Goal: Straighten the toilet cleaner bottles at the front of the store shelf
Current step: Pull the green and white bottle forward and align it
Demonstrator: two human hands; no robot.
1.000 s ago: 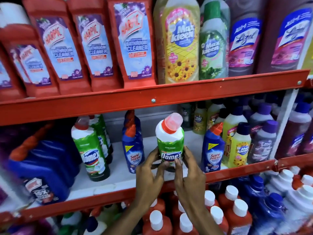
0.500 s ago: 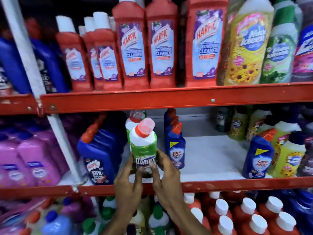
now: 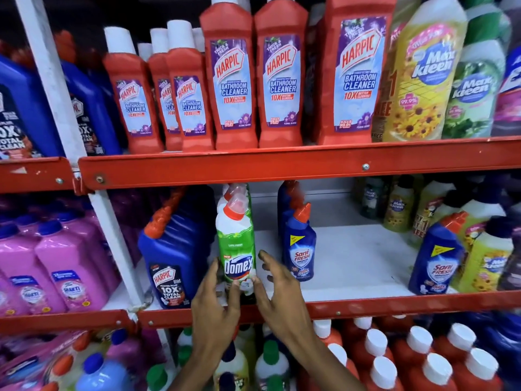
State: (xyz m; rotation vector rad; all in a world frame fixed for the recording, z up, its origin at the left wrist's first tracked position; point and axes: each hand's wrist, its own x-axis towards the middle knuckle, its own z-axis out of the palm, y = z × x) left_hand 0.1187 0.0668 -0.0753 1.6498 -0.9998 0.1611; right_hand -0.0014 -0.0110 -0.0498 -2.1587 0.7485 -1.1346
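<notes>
A green and white Domex toilet cleaner bottle (image 3: 236,244) with a red cap stands upright at the front of the middle shelf (image 3: 366,304), its label facing me. A second Domex bottle sits right behind it, mostly hidden. My left hand (image 3: 215,303) holds the bottle's lower part, with a finger on its left side and the thumb on the front. My right hand (image 3: 279,292) is just to the right, fingers spread off the bottle and only the thumb tip at its base. A blue Sani Fresh bottle (image 3: 300,249) stands to the right and another Sani Fresh bottle (image 3: 435,261) farther right.
A large blue Harpic bottle (image 3: 172,263) stands close on the Domex bottle's left. Bare white shelf floor (image 3: 358,258) lies between the two Sani Fresh bottles. The red upper shelf rail (image 3: 282,165) hangs low over the bottle caps. A white upright post (image 3: 112,235) divides the bays.
The Domex bottle has moved left along the shelf, from between the Sani Fresh bottles to beside the blue Harpic bottle. My right fingers have opened off it.
</notes>
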